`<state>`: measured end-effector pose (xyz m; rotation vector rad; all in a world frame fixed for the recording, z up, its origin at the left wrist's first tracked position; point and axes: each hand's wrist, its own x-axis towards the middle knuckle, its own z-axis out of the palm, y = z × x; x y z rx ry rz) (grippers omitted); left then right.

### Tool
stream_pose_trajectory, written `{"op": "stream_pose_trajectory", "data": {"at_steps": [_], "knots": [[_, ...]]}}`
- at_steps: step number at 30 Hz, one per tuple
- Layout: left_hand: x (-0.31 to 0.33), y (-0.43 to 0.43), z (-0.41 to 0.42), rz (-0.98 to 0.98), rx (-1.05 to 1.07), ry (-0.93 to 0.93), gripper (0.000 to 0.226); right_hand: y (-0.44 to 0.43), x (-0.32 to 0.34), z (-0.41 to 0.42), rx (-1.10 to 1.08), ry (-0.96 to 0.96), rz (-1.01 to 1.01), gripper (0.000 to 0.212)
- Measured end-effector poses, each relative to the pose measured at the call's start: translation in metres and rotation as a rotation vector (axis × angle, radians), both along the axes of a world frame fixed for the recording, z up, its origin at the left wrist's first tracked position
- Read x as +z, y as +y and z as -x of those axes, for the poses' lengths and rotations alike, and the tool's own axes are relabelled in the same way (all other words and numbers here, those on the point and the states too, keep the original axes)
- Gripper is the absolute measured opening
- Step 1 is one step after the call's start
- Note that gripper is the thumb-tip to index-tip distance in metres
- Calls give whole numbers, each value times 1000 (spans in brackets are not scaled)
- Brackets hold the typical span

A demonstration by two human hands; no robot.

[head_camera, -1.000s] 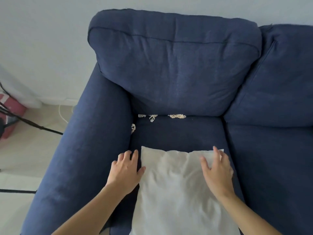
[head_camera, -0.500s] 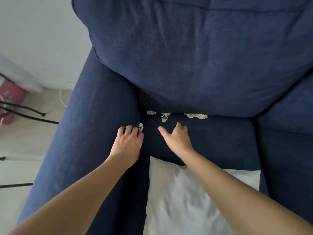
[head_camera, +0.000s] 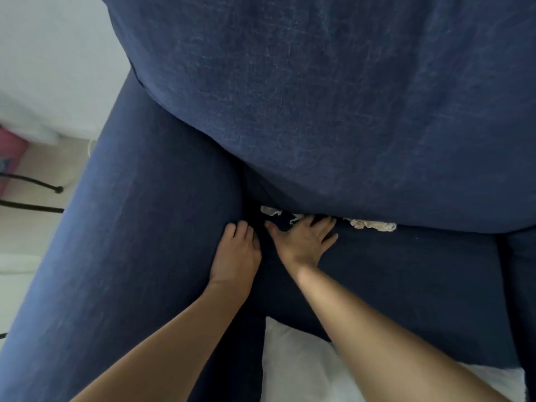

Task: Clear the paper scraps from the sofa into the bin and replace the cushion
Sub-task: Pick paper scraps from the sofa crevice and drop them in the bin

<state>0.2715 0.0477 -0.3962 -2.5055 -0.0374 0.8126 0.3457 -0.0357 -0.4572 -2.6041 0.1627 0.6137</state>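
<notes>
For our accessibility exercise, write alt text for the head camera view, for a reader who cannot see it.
Two bare hands reach to the back of a dark blue sofa seat, the right hand spread open with its fingertips at white paper scraps along the crease under the back cushion. The left hand rests curled beside the armrest; a white cushion lies nearer the viewer.

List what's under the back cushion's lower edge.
Pale paper scraps poke out from under the back cushion, along the seat crease. The right hand reaches them with spread fingers. How far they extend beneath is hidden.
</notes>
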Motion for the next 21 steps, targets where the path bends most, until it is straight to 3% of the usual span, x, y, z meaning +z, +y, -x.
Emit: {"op": "stream_pose_trajectory", "data": {"at_steps": [4, 7, 10, 15, 18, 21], "knots": [[-19, 2, -6, -72, -72, 66, 52, 22, -15, -3, -134, 16, 37, 133], [-27, 2, -9, -84, -105, 76, 45, 32, -24, -10, -237, 24, 28, 130], [-36, 3, -12, -54, -90, 86, 37, 38, -32, -16, -313, 18, 37, 108], [-44, 4, -16, -33, -57, 96, 29, 39, -37, -18, -446, -111, -21, 53], [-44, 2, -16, -33, -58, 86, 30, 34, -36, -21, -485, -134, -42, 48], [-40, -1, -16, -6, -33, 85, 31, 26, -30, -18, -370, -113, -36, 41]]}}
